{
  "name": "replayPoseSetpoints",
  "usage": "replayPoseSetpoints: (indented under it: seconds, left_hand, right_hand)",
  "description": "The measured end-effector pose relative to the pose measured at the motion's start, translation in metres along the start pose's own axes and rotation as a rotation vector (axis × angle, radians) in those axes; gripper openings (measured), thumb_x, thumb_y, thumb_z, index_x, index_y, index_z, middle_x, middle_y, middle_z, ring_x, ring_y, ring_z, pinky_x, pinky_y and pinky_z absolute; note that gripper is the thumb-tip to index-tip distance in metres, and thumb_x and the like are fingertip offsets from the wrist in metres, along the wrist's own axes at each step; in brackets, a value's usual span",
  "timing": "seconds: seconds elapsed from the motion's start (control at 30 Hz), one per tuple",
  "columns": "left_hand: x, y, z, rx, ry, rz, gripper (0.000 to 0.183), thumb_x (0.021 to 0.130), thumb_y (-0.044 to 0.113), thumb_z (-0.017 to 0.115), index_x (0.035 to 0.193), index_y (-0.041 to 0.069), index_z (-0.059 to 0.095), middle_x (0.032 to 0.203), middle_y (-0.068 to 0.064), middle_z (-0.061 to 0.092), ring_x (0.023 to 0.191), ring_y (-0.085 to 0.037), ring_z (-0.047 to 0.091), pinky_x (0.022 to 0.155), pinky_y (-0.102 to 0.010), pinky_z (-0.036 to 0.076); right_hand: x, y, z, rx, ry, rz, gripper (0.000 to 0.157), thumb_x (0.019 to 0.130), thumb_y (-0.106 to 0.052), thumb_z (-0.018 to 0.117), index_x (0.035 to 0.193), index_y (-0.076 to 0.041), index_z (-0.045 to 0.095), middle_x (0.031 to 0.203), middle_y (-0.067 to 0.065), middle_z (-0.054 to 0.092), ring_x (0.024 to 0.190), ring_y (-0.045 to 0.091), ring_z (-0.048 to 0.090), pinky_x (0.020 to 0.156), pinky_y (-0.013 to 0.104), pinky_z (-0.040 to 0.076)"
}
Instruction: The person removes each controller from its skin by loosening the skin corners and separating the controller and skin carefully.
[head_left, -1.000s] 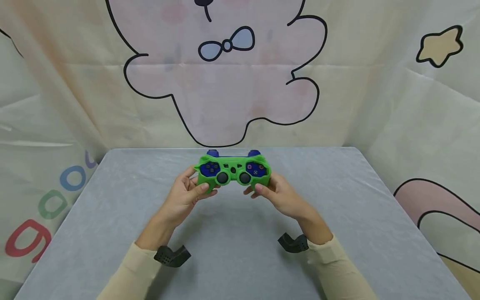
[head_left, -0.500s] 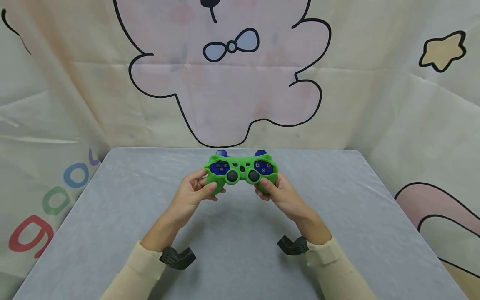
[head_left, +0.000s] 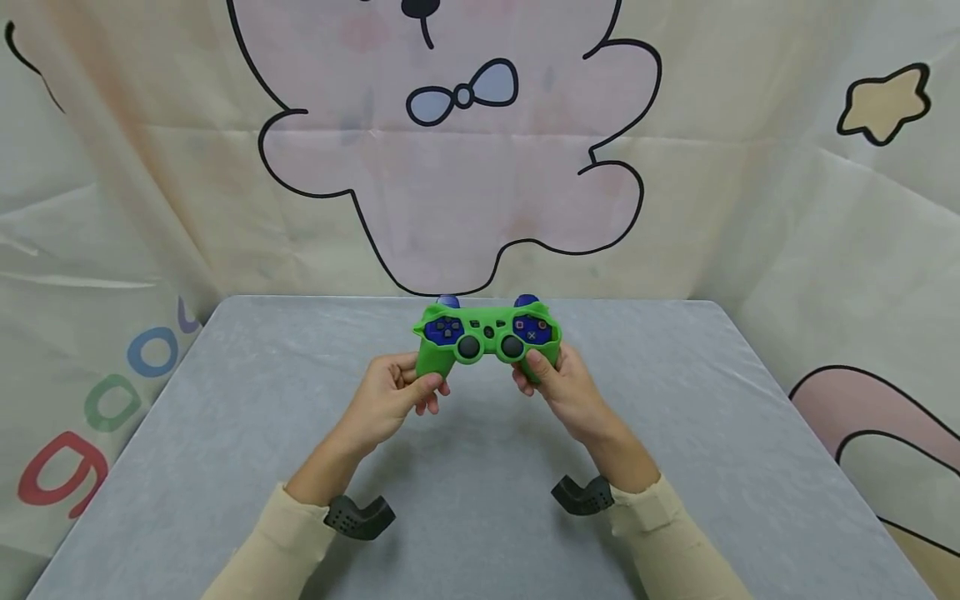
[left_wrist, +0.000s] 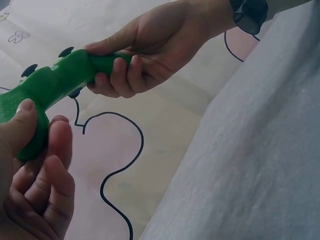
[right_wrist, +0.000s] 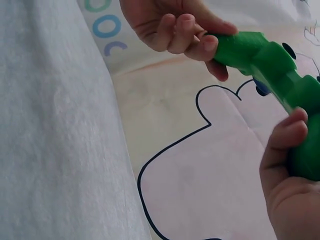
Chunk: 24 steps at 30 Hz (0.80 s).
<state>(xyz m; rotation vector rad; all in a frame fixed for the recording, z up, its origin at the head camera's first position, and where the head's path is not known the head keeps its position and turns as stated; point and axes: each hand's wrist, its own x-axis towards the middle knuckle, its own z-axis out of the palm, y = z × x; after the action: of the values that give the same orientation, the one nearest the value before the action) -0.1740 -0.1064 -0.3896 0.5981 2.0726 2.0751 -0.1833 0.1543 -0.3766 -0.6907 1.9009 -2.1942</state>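
Held up over the table is a game controller (head_left: 490,318) in a green sleeve, with blue button panels, black thumbsticks and blue triggers facing the head camera. The left hand (head_left: 390,393) pinches the lower end of its left grip between thumb and fingers. On the other side the right hand (head_left: 573,396) holds the right grip, thumb on the front beside the right stick and fingers curled behind. Both wrist views show the controller's green underside (left_wrist: 67,75), with each hand (right_wrist: 292,170) at its own grip.
A table (head_left: 480,500) under a grey-blue cloth spreads below the hands. Behind it hangs a cream curtain (head_left: 307,242) printed with a pink cartoon figure. Black wrist cameras (head_left: 360,518) sit at both cuffs of the pale sleeves.
The controller has shifted right and slightly up in the head view. The left thumb has slid lower, towards the tip of the left grip; the right thumb has moved up beside the right stick.
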Motion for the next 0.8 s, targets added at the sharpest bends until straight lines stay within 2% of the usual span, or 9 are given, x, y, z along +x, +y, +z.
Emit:
replayPoseSetpoints:
  seconds: [0.07,0.17,0.3,0.37,0.47,0.53,0.6,0.7,0.8]
  left_hand:
    - [0.000,-0.001,0.002,-0.023,0.007,0.012,0.029,0.096,0.018,0.059,0.107,-0.009,0.061,0.076,0.008,0.070,0.056,-0.007,0.061,0.053,-0.022,0.049]
    - [0.001,-0.004,0.004,-0.036,0.015,0.033,0.032,0.097,0.016,0.057,0.116,-0.010,0.058,0.073,0.004,0.068,0.054,-0.006,0.060,0.053,-0.021,0.052]
    - [0.001,-0.008,0.002,0.024,0.052,0.037,0.035,0.098,0.016,0.056,0.128,-0.003,0.056,0.073,-0.008,0.065,0.055,-0.007,0.060,0.057,-0.024,0.054]
    - [-0.001,-0.007,-0.001,0.079,0.096,0.046,0.033,0.099,0.018,0.055,0.129,0.003,0.058,0.080,-0.012,0.065,0.060,-0.007,0.061,0.059,-0.026,0.054]
    - [-0.003,-0.004,-0.006,0.122,0.160,0.084,0.035,0.100,0.018,0.053,0.134,0.012,0.053,0.102,-0.013,0.065,0.074,-0.009,0.065,0.062,-0.028,0.055]
    - [-0.003,0.001,-0.009,0.121,0.187,0.110,0.036,0.101,0.018,0.051,0.137,0.016,0.049,0.117,-0.010,0.062,0.084,-0.010,0.066,0.064,-0.029,0.056]
    - [-0.003,0.004,-0.010,0.099,0.196,0.131,0.036,0.101,0.015,0.050,0.137,0.016,0.046,0.124,-0.007,0.058,0.091,-0.010,0.066,0.066,-0.028,0.057]
    - [-0.003,0.007,-0.009,0.062,0.199,0.144,0.030,0.101,0.013,0.050,0.131,0.012,0.047,0.121,-0.001,0.057,0.093,-0.008,0.066,0.066,-0.027,0.057]
    - [-0.002,0.007,-0.007,0.054,0.186,0.132,0.017,0.100,0.015,0.052,0.116,0.008,0.049,0.109,0.002,0.057,0.089,-0.006,0.066,0.065,-0.027,0.058]
  right_hand:
    - [-0.001,0.001,0.002,-0.002,0.028,-0.011,0.021,0.103,-0.026,0.042,0.113,-0.011,0.053,0.084,-0.003,0.059,0.070,0.006,0.052,0.061,0.017,0.045]
    - [-0.002,0.002,0.001,0.020,0.075,-0.008,0.020,0.103,-0.027,0.042,0.111,-0.013,0.053,0.084,-0.005,0.058,0.070,0.005,0.052,0.062,0.017,0.045]
    - [-0.005,0.000,-0.008,0.175,0.173,-0.013,0.022,0.103,-0.031,0.037,0.114,-0.016,0.050,0.089,-0.006,0.057,0.070,0.004,0.049,0.064,0.017,0.043]
    - [-0.007,-0.004,-0.014,0.255,0.200,-0.031,0.025,0.104,-0.032,0.035,0.117,-0.017,0.048,0.092,-0.004,0.056,0.069,0.005,0.047,0.063,0.017,0.042]
    - [-0.008,-0.008,-0.018,0.276,0.144,-0.028,0.025,0.104,-0.031,0.034,0.120,-0.016,0.046,0.093,-0.003,0.055,0.069,0.005,0.047,0.062,0.017,0.042]
    - [-0.006,-0.009,-0.017,0.221,0.068,-0.004,0.024,0.104,-0.029,0.035,0.119,-0.015,0.047,0.092,-0.003,0.056,0.069,0.006,0.048,0.061,0.017,0.041]
    - [-0.004,-0.009,-0.013,0.135,-0.003,0.023,0.022,0.104,-0.029,0.038,0.116,-0.014,0.049,0.090,-0.004,0.056,0.069,0.006,0.048,0.061,0.017,0.042]
    - [-0.002,-0.007,-0.006,0.005,-0.063,0.040,0.020,0.103,-0.028,0.042,0.111,-0.013,0.052,0.084,-0.004,0.056,0.068,0.007,0.048,0.061,0.018,0.043]
    - [-0.004,-0.005,-0.003,-0.052,-0.087,0.039,0.020,0.104,-0.027,0.042,0.110,-0.012,0.054,0.081,-0.003,0.056,0.067,0.008,0.048,0.061,0.020,0.043]
